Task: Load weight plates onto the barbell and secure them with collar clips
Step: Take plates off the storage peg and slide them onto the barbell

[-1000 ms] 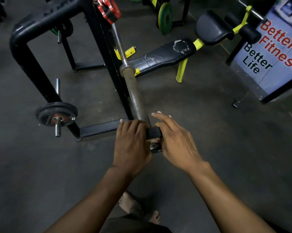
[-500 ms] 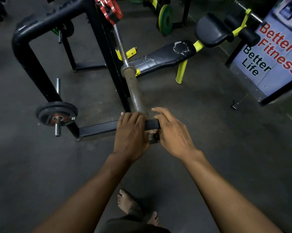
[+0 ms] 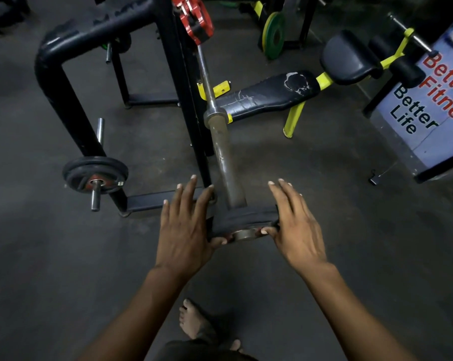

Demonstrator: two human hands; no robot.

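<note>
I have a black weight plate [image 3: 242, 217] threaded onto the near tip of the barbell sleeve [image 3: 226, 162], seen edge-on, with the steel end of the sleeve just showing through its hub. My left hand [image 3: 186, 227] presses flat against the plate's left rim, fingers spread, thumb hooked under the near face. My right hand [image 3: 295, 225] mirrors it on the right rim, thumb tucked at the near face beside the hub. Neither grip is wrapped shut; both are splayed and bear on the plate from either side.

The sleeve runs away from me to its shoulder flange [image 3: 215, 116], and all of that length is bare, so I judge the plate has only just begun its slide. The bar rests in the rack upright [image 3: 183, 82] beneath a red fitting [image 3: 194, 19].

The risks as I see them: if one hand pushes harder, the plate could cock on the sleeve and bind. If it backs off the tip, my open hands have little hold, and my bare foot [image 3: 194, 321] is on the floor [image 3: 350, 256] almost directly below. I cannot tell how the far end is loaded, so a hard shove might shift the bar in the rack. I see no collar clip near my hands.
</note>
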